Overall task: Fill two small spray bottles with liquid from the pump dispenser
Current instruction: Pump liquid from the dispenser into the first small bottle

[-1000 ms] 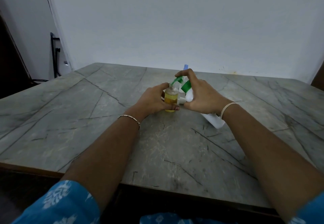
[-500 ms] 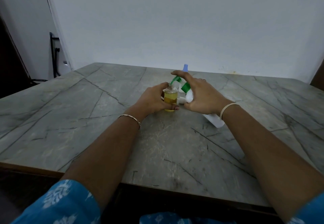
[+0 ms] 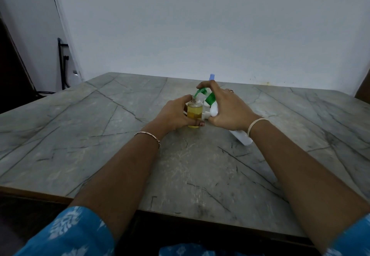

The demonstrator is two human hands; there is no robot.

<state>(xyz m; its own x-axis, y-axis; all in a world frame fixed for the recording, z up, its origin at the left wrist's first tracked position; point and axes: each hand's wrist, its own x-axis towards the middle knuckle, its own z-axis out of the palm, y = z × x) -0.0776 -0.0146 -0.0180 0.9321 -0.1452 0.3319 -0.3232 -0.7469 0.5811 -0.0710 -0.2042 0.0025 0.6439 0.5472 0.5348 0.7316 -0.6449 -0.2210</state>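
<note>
L grip (image 3: 176,115) wraps bottle (image 3: 194,112), R grip (image 3: 230,109) hides dispenser (image 3: 243,137) (base pokes out).

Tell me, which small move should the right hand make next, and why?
Probably press the green pump head down with the right hand: its nozzle sits at the open mouth of the small bottle, which the left hand steadies, and yellow liquid seems short of the neck.

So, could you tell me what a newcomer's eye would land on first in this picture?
The small bottle of yellow liquid at the middle of the table, held by the left hand. Next, the tilted white pump dispenser in the right hand, its green spout over the bottle's open neck.
</note>
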